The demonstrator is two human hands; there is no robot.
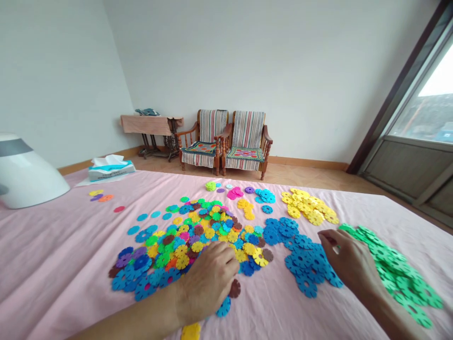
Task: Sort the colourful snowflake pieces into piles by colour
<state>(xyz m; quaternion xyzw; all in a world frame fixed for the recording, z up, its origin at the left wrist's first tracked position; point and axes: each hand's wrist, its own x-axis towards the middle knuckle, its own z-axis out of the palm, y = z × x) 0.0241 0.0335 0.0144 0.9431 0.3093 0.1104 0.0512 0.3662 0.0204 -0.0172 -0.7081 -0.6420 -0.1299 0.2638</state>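
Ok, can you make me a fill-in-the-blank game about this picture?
The pile beside the right hand, farthest right, is ____.
The mixed pile, by the left hand, lies to the ____ of the big blue pile.
The cloth is ____.
There are ____ chairs.

Missing words: green; left; pink; two

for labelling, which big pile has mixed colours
The big pile by the left hand: it mixes many colours; the blue pile, green pile and yellow pile each show one.
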